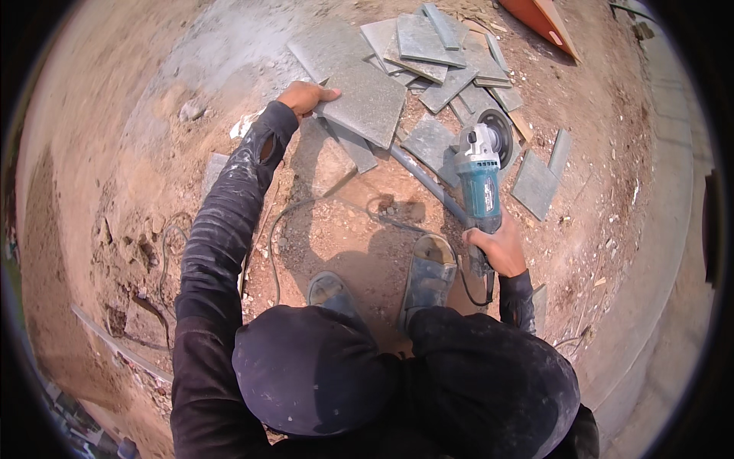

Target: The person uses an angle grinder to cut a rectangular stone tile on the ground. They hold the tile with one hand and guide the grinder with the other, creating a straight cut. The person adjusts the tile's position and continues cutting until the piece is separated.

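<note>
My left hand (307, 98) is closed on the left edge of a large grey stone tile (363, 99), thumb on its top face and fingers out of sight beneath. That tile lies tilted over other slabs. In my right hand (501, 243) is a teal angle grinder (482, 183), gripped by the rear of its body. Its cutting disc (495, 131) points away from me, above the tile pieces at the right. A dark power cord (475, 303) runs from the grinder's handle end.
Cut tile pieces (428, 38) lie heaped ahead. A grey pipe (430, 182) slants beneath the grinder. The cord (277, 229) loops across the reddish dirt near my sandalled feet (430, 275). Loose tile pieces (534, 186) rest at the right; an orange object (539, 23) stands at the far right.
</note>
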The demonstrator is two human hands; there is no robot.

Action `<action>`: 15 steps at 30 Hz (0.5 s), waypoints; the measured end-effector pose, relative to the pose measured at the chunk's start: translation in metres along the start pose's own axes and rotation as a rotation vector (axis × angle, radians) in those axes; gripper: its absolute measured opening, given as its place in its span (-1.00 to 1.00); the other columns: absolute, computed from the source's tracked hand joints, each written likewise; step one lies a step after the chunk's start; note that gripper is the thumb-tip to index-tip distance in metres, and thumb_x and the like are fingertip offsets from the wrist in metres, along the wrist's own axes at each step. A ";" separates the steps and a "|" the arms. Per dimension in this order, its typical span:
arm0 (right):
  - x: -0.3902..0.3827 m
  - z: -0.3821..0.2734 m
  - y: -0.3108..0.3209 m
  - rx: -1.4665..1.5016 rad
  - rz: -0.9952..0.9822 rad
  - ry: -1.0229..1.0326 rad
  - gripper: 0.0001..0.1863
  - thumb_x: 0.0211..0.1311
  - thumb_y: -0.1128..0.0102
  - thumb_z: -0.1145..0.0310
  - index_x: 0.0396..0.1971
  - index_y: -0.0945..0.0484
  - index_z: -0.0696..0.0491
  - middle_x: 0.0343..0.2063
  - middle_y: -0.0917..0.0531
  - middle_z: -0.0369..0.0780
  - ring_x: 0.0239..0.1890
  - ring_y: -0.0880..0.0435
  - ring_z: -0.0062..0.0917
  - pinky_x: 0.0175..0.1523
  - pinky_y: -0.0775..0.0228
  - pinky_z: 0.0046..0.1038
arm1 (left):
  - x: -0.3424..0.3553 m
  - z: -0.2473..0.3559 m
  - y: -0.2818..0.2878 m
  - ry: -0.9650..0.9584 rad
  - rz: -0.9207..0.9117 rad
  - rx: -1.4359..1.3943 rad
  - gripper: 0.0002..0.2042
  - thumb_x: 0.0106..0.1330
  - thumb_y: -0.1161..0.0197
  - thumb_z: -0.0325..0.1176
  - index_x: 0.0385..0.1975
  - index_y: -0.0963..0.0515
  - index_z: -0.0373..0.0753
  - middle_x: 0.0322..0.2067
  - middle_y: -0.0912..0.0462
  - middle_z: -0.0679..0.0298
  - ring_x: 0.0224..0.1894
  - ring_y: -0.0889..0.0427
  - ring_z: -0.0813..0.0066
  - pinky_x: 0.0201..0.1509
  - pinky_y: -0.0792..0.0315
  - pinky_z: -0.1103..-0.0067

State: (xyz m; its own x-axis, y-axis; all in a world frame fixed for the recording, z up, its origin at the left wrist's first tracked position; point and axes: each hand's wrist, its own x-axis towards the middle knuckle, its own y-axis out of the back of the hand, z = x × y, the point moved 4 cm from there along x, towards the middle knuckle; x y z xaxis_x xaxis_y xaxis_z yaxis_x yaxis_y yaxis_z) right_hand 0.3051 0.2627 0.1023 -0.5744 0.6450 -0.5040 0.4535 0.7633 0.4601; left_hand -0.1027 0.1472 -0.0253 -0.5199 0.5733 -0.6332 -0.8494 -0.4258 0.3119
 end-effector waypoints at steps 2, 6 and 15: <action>-0.003 -0.004 0.002 -0.009 0.034 0.041 -0.51 -0.25 -0.34 0.36 -0.20 -0.49 0.19 -0.44 -0.59 -0.29 -0.41 -0.51 -0.60 -0.21 -0.38 -0.53 | -0.023 -0.020 0.001 0.071 -0.048 -0.262 -0.74 0.16 -0.41 -0.13 -0.49 -0.53 -0.15 -0.51 -0.49 0.42 -0.46 -0.36 0.58 -0.33 -0.23 0.54; -0.001 -0.007 -0.006 0.016 0.015 0.084 -0.46 -0.26 -0.33 0.35 -0.16 -0.49 0.22 -0.38 -0.61 -0.22 -0.35 -0.54 -0.54 -0.15 -0.40 -0.49 | -0.083 -0.063 -0.009 0.095 0.029 -0.789 -0.82 0.27 -0.31 -0.33 -0.26 -0.43 -0.12 -0.27 -0.55 0.41 -0.24 -0.48 0.55 -0.05 -0.26 0.50; 0.022 -0.036 -0.040 -0.166 -0.111 0.149 -0.35 -0.28 -0.33 0.21 -0.10 -0.46 0.24 -0.34 -0.62 -0.04 -0.30 -0.61 -0.28 -0.11 -0.43 -0.39 | -0.140 -0.113 -0.065 0.173 0.362 -1.347 -0.83 0.31 -0.24 -0.42 -0.14 -0.52 -0.24 -0.21 -0.59 0.32 -0.18 -0.56 0.52 -0.02 -0.45 0.59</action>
State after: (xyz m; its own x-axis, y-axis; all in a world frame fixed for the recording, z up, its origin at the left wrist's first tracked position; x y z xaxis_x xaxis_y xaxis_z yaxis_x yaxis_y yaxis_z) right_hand 0.2491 0.2450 0.0989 -0.7145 0.5356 -0.4502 0.2711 0.8051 0.5276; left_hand 0.0359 0.0154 -0.0369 -0.5866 0.2391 -0.7737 0.1162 -0.9207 -0.3726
